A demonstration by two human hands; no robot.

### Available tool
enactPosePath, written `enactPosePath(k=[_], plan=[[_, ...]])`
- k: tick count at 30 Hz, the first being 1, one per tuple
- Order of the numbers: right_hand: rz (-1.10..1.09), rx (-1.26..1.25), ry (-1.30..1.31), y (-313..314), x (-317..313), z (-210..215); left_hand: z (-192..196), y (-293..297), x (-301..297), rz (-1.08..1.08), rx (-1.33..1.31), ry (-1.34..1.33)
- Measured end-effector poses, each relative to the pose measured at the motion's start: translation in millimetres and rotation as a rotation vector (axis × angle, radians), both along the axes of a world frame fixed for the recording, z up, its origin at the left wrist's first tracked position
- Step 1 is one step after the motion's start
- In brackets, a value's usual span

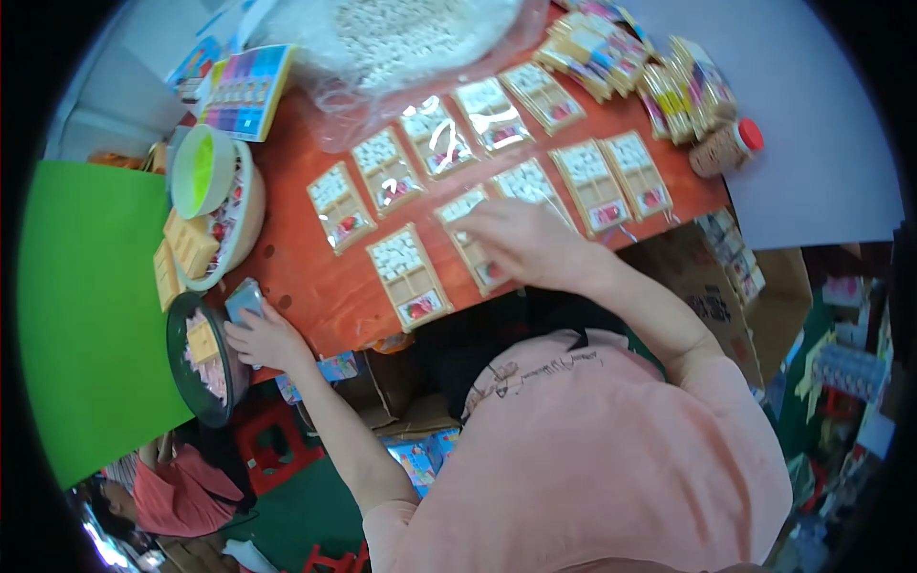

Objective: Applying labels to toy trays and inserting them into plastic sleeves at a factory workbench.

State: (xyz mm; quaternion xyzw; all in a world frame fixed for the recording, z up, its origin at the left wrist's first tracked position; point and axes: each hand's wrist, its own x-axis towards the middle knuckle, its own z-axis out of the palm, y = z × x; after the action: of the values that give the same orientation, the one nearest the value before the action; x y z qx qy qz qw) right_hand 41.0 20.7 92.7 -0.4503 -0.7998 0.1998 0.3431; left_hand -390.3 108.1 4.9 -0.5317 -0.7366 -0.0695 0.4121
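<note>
My left hand [263, 336] grips a small grey phone-like object [244, 301] at the near left edge of the orange table [306, 277]. My right hand [525, 241] rests palm down on a clear packet holding a wooden tray of white tiles [478, 253]. Another such packet [409, 277] lies just to its left. Several more packets [387, 172] lie in two rows further back.
A dark bowl [181, 368] with pale pieces sits at the left edge, beside a white bowl [250, 205] holding a green bowl [202, 172] and wooden trays. A clear bag of white tiles [401, 38] lies at the back. Stacked packets [597, 43] and a red-capped jar [728, 148] stand at right.
</note>
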Motion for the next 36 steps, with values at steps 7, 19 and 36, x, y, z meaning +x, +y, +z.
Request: enactPosePath(k=[7,19,36], plan=[[-0.469,-0.036,-0.002,-75.5,94.3,-9.7,4.7,3.4,11.4,-0.178,-0.106,0.051],[-0.639,0.066,0.011,-51.4,175.3,-3.6,-11.0,-16.7,21.3,-0.433,-0.030,-0.165],[-0.382,-0.063,0.108,-12.6,148.0,-7.0,37.0,6.6,89.3,-0.515,0.124,-0.503]])
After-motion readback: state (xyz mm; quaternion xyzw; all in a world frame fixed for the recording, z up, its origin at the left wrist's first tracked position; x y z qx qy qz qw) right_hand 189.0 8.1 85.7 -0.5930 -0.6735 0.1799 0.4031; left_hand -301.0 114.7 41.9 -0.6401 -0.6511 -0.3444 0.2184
